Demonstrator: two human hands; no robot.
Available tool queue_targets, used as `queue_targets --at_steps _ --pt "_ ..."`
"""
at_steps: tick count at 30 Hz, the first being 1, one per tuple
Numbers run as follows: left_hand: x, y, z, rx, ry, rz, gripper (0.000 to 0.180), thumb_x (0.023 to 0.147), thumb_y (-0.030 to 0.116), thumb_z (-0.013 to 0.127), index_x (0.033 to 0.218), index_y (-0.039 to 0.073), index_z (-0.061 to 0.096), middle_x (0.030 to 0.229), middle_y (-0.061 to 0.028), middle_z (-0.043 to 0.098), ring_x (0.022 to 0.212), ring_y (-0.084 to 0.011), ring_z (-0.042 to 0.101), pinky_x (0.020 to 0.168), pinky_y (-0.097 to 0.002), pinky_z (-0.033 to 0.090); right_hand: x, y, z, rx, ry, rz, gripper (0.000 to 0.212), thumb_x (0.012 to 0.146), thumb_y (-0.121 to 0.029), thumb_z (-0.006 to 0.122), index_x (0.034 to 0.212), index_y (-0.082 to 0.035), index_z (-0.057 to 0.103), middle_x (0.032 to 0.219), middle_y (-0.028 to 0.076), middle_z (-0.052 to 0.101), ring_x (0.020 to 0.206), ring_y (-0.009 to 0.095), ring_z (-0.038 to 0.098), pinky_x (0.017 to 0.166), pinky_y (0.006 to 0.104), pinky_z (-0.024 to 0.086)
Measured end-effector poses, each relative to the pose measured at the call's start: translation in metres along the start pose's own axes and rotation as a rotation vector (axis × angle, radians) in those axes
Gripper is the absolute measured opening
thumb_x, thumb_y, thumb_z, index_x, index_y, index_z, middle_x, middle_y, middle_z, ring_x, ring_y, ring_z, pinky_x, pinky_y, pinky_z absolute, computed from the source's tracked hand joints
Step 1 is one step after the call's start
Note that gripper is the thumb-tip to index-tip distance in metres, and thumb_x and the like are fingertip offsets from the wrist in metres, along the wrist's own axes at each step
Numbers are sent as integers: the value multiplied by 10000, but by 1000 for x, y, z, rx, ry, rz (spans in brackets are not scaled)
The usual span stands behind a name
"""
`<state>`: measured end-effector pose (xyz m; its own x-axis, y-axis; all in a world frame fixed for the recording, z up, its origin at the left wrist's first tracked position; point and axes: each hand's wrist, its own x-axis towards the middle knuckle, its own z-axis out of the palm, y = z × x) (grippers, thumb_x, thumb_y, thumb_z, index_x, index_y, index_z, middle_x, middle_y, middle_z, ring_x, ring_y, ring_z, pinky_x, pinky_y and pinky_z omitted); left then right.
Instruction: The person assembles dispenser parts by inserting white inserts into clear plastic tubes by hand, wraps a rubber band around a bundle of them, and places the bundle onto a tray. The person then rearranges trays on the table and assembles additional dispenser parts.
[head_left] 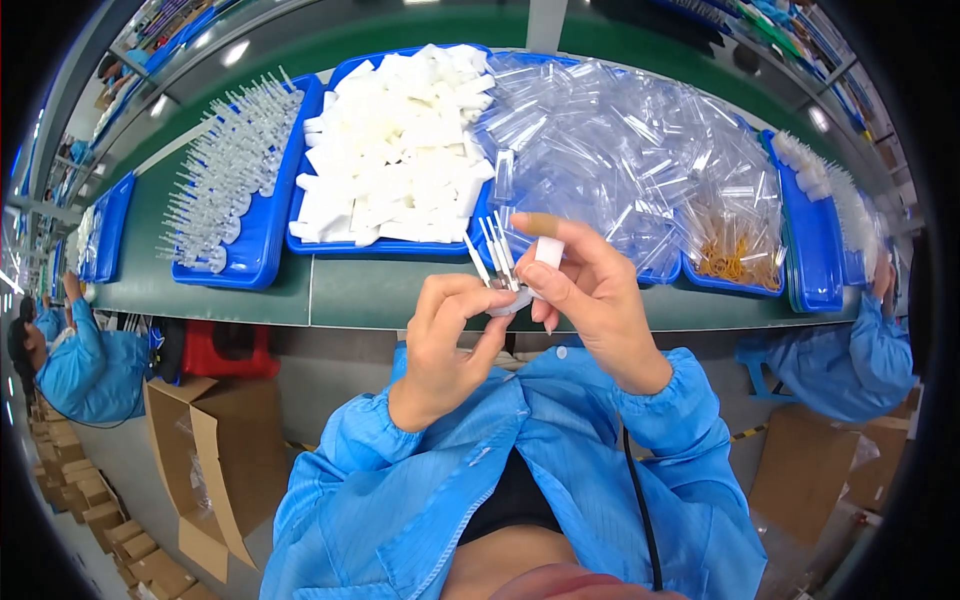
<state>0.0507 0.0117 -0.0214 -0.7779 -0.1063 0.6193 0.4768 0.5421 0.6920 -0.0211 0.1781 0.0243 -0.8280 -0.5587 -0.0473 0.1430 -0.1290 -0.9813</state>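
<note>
One white piece [549,251] lies between right-hand fingers [558,287].

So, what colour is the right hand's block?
The block is white, shown in the head view.

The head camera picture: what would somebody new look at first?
Probably the big heap of white pieces in a blue tray left of the top middle, with a shiny heap of clear plastic pieces to its right. Then, in the middle, the left hand holds a part with thin white sticks, and the right hand a small white block.
</note>
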Motion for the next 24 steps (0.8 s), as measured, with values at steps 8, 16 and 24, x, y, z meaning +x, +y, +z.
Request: queue_targets --at_steps 8,16,24 --pt "6 -6 -1 12 -116 14 375 682 -103 789 998 78 698 949 -83 591 820 -211 631 639 -306 520 0 -4 -28 265 10 -1 580 953 -62 586 1485 -12 358 1181 161 606 908 146 638 768 275 562" --pt "14 -6 -16 -148 -296 -10 364 671 -102 783 978 79 709 944 -76 585 803 -212 637 652 -303 522 22 -3 -40 191 -20 10 415 970 -56 578 1375 -2 503 956 78 656 815 116 658 727 253 587" --pt "16 -6 -21 -140 -402 1 355 678 -85 781 976 97 715 937 -76 580 783 -226 647 621 -315 527 21 -4 -38 50 -24 82 360 966 -61 585 1319 1 557 944 65 662 784 91 654 667 232 561"
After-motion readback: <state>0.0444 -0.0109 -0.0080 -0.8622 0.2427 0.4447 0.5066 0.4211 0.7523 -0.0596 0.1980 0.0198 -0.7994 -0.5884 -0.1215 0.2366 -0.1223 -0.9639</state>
